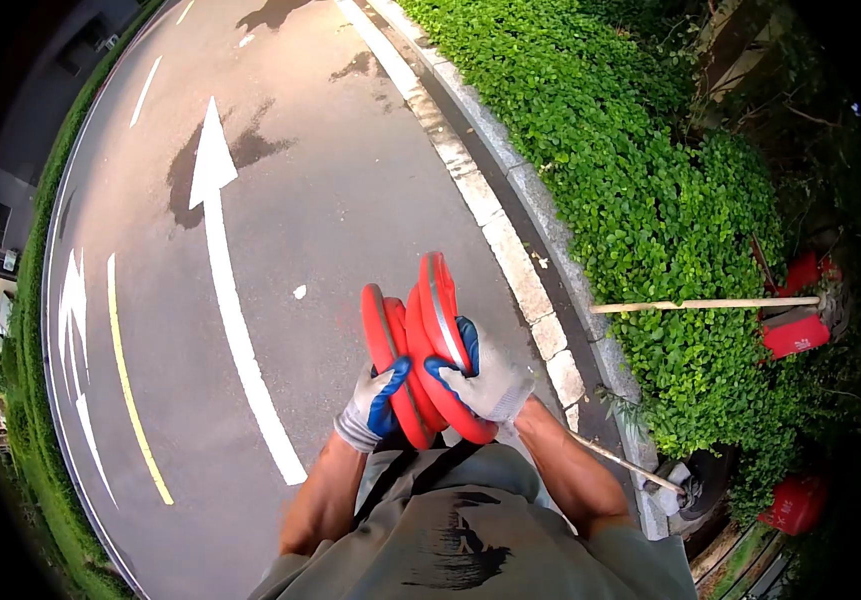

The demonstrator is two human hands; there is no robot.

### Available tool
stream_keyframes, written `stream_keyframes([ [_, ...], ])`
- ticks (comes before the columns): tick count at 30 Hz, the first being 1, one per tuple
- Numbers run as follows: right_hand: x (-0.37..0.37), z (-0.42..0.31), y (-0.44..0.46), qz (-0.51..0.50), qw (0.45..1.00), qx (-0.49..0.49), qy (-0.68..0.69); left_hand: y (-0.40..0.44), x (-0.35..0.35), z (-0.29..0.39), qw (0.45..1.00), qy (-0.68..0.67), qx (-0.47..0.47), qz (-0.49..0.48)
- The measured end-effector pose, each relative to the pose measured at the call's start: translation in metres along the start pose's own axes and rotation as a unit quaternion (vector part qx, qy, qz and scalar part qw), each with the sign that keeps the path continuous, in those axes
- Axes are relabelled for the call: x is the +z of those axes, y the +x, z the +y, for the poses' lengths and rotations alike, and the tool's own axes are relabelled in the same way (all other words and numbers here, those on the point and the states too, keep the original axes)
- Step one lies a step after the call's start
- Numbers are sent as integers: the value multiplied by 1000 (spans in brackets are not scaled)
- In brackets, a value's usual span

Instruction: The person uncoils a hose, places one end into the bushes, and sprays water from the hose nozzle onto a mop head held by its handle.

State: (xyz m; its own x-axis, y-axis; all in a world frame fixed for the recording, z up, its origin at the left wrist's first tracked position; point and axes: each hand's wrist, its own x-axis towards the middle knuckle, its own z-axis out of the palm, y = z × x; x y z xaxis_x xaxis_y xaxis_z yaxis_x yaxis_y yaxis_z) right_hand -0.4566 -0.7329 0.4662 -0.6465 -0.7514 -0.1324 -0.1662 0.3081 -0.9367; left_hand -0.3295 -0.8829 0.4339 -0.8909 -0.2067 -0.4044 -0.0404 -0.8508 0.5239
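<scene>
Both my hands wear pale grey gloves with blue coating, and between them is a red folded bundle (420, 350) of thick, rounded layers. Grey stripes run along its edges. My left hand (374, 404) grips the bundle's lower left side, its thumb pressed on the red surface. On the other side, my right hand (488, 378) closes around the right layers, thumb across the front. The bundle is held in front of my waist, above the road. Its exact kind is not clear, and its underside is hidden.
Beneath me runs a grey road (350, 200) with a white arrow (215, 165) and a yellow line (132, 390). A stone kerb (510, 265) borders a green hedge (630, 200) on the right. A wooden pole (700, 305) lies over the hedge near a red container (795, 335).
</scene>
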Motion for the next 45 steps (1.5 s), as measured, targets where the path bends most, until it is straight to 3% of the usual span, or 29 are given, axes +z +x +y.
stream_keyframes([
  [2, 15, 3, 48, -31, 998, 21, -44, 32, -20, 21, 1000, -1, 22, -11],
  [3, 17, 2, 73, -30, 998, -33, -34, 48, -21, 39, 999, -2, 30, 11],
  [7, 25, -33, 160, -52, 995, -37, -76, 89, -26, 115, 996, -46, 53, 50],
  [10, 8, -59, 228, -8, 994, -86, -74, 130, -35, 178, 993, -56, 92, 47],
  [12, -14, -57, 270, 39, 998, -50, -19, 149, -49, 214, 991, -34, 115, 63],
  [14, -45, -61, 315, 67, 975, 38, 208, 169, -50, 256, 986, -12, 140, 91],
  [16, -80, -62, 368, 141, 956, 25, 257, 193, -60, 296, 979, 2, 183, 91],
  [18, -109, -53, 417, 247, 891, 29, 380, 221, -68, 338, 970, 29, 220, 103],
  [20, -142, -43, 461, 243, 867, 11, 435, 246, -74, 378, 965, 57, 238, 98],
  [22, -169, -40, 507, 124, 856, -22, 502, 277, -75, 421, 958, 60, 260, 101],
  [27, -213, -70, 619, -95, 915, -35, 390, 330, -71, 515, 953, 94, 273, 93],
  [31, -229, -109, 713, -192, 957, -51, 213, 379, -73, 587, 948, 118, 276, 107],
  [35, -229, -143, 802, -183, 967, -33, 174, 434, -87, 645, 944, 143, 275, 113],
  [38, -231, -146, 878, -200, 963, -72, 165, 477, -116, 693, 946, 187, 235, 123],
  [40, -225, -162, 921, -199, 963, -37, 176, 509, -123, 730, 944, 189, 226, 150],
  [43, -209, -178, 983, -149, 984, -99, -14, 552, -136, 788, 947, 187, 202, 163],
  [45, -196, -195, 1027, -91, 965, -170, -175, 581, -140, 828, 943, 198, 211, 163],
])
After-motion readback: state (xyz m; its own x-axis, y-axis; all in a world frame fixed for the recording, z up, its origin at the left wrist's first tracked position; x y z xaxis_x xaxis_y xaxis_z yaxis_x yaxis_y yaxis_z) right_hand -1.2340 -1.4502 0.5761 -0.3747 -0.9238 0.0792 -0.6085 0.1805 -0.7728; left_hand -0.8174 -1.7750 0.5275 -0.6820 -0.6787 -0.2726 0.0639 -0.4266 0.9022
